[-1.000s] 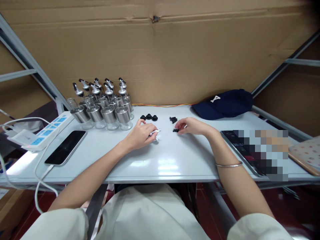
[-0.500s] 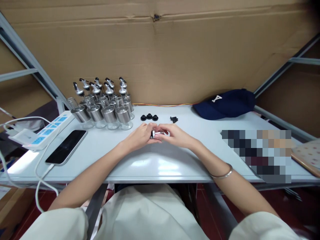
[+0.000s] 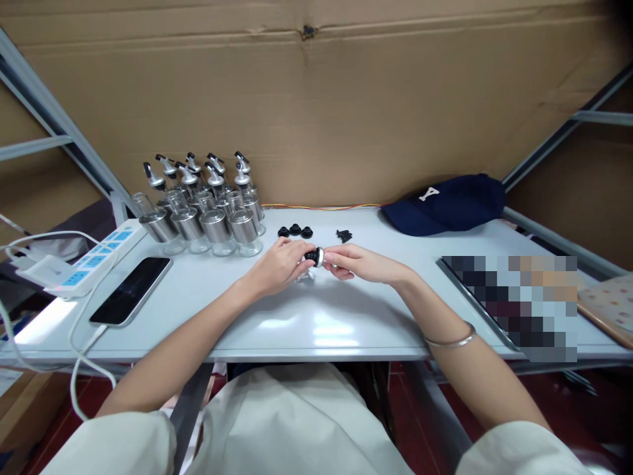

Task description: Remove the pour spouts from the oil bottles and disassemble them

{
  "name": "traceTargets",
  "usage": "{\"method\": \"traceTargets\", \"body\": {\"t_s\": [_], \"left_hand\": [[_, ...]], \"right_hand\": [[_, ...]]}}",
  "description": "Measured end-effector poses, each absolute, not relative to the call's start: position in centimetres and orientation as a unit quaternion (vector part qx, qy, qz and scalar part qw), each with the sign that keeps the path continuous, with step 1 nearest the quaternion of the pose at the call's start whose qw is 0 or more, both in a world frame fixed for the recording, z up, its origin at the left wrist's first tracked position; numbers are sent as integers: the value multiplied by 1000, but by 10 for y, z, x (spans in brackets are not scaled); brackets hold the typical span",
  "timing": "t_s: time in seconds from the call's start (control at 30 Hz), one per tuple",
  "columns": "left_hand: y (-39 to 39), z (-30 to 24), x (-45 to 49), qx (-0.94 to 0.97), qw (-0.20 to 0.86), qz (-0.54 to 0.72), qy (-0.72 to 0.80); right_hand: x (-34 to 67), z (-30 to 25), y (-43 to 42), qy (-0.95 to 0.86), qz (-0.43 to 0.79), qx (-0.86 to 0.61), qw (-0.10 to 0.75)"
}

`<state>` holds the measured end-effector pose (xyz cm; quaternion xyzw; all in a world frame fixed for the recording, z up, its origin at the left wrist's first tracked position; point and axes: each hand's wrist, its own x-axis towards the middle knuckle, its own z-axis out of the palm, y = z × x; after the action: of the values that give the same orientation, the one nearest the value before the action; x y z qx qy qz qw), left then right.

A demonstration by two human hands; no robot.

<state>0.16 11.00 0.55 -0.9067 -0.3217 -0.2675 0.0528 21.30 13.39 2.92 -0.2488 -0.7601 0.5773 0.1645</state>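
Observation:
My left hand (image 3: pixel 277 266) is closed on the black ribbed plug of a bottle pourer (image 3: pixel 320 257). The thumb and fingers of my right hand (image 3: pixel 364 264) pinch the pourer's silver collar from the other side. A shiny silver and clear piece (image 3: pixel 305 277) shows just below my left fingers, too blurred to name; I cannot tell if it is held or lies on the table. Beyond my hands are three black stoppers (image 3: pixel 295 229) in a row, and a small heap of black pieces (image 3: pixel 344 235) to their right.
Several glass-and-steel oil bottles (image 3: pixel 214 226) stand at the left rear, the back ones topped with pourers (image 3: pixel 215 174). A power strip (image 3: pixel 93 264) and a phone (image 3: pixel 131 291) are at left. A navy cap (image 3: pixel 448 206) lies back right, near a blurred-out flat item (image 3: pixel 514 307).
My right hand has shifted right and turned, its grip now on the silver collar. The pourer has turned so its black ribbed plug shows between my hands.

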Motion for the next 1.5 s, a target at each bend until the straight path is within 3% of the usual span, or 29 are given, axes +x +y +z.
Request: {"method": "traceTargets", "body": {"t_s": [0.17, 0.33, 0.5, 0.67, 0.87, 1.03, 1.13, 1.3, 1.4, 1.5], "left_hand": [[111, 3, 4, -902, 114, -274, -314], [115, 6, 3, -890, 105, -270, -351], [120, 11, 2, -872, 36, -277, -401], [122, 15, 7, -836, -93, -327, -430], [121, 16, 7, -752, -367, -342, -427], [117, 22, 8, -749, -397, -347, -402], [116, 37, 7, -797, -284, -333, -416], [124, 69, -9, -840, -105, -322, -424], [137, 76, -21, -856, -17, -306, -416], [155, 68, -24, -885, 44, -215, -411]], "right_hand": [[207, 27, 129, -737, 615, -227, 165], [201, 25, 123, -785, 532, -251, 194], [195, 26, 120, -884, 238, -314, 252], [195, 22, 124, -919, -74, -267, 281], [200, 25, 124, -902, -225, -203, 307], [199, 27, 123, -900, -152, -237, 332], [197, 24, 124, -881, 4, -281, 381], [203, 20, 135, -725, 379, -316, 481], [210, 22, 146, -633, 441, -294, 564], [213, 23, 152, -617, 432, -288, 591]]}}
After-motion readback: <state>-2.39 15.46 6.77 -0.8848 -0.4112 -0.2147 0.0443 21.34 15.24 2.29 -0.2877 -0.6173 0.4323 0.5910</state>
